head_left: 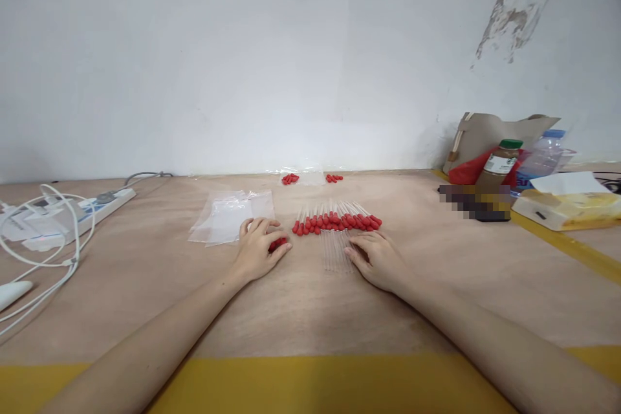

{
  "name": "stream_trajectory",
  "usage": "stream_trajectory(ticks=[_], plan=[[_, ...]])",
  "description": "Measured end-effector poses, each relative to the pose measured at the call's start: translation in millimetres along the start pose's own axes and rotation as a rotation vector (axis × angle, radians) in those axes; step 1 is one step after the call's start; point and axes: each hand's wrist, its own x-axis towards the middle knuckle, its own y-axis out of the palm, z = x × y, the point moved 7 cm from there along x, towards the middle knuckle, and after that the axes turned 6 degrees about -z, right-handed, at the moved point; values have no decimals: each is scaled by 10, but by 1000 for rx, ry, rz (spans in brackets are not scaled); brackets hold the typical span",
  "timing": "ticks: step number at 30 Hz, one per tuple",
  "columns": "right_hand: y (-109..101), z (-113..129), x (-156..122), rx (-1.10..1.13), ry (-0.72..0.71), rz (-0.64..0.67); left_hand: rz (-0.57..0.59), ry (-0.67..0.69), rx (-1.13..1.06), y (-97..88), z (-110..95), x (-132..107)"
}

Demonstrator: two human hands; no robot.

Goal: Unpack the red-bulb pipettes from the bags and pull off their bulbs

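Note:
My left hand [258, 248] rests on the table, fingers curved and thumb apart, cupped around a few loose red rubber bulbs [278, 244]. My right hand [377, 259] lies at the right side of a row of thin clear tubes [336, 252], its thumb and forefinger touching or just above them. Its fingers are apart and I see nothing gripped. Just beyond the tubes lies a fanned row of droppers with red bulbs [334, 222], the bulbs toward me. Clear plastic bags [228, 217] lie flat beyond my left hand.
Against the wall are a clear bag [310, 178] and red bulbs [290, 178]. On the left lie a power strip [80, 218] and white cables [77, 252]. A green-capped bottle [499, 165], a grey bag [499, 129] and a tissue pack [567, 207] stand at right.

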Motion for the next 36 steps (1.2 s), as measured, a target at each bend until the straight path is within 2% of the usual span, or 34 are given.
stream_trajectory(ticks=[3,7,11,15,19,21,23,26,28,31,33,36], plan=[[-5,1,4,12,-5,-11,-31,-25,0,-17,36,-20],[-2,-5,4,29,-10,-25,-42,-12,-18,-55,-13,12],[-22,-75,11,62,66,-71,-13,21,-10,-34,-111,207],[-60,-196,24,137,164,-122,56,6,-11,132,-162,471],[-70,-309,38,219,219,-138,165,-143,-98,354,-84,605],[-74,-346,41,237,226,-158,189,-232,-128,398,-15,608],[-74,-368,43,249,222,-184,181,-296,-131,370,51,577],[-92,-376,44,277,199,-249,117,-354,-143,210,130,463],[-150,-347,40,303,156,-338,22,-304,-163,43,108,366],[-264,-246,20,298,64,-455,-108,-71,-166,-175,-88,203],[-308,-140,12,256,-10,-455,-142,62,-157,-231,-237,93],[-308,74,2,165,-179,-372,-160,206,-146,-228,-425,-29]])
